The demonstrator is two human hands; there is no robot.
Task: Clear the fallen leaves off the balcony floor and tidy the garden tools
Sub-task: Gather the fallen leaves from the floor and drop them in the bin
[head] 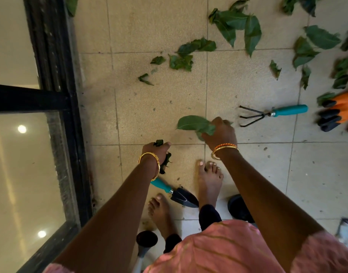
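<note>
Left hand [157,151] clutching dark crumpled leaves [166,163], right hand [221,134] gripping green leaves [194,124], teal-handled rake [273,114] right, trowel [177,193] near, no readable writing

Left hand [156,152]: I grip crumpled dark leaves [166,163].
Right hand [221,134]: I clutch big green leaves [194,124].
Floor [149,107]: scattered leaves [236,26], hand rake [271,114], trowel [177,193].

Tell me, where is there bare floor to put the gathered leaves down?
Bare tile lies between the black door frame, the small leaf scraps and the hand rake. More lies right of the right foot. The far right, around the leaves and orange gloves, is crowded.
</note>
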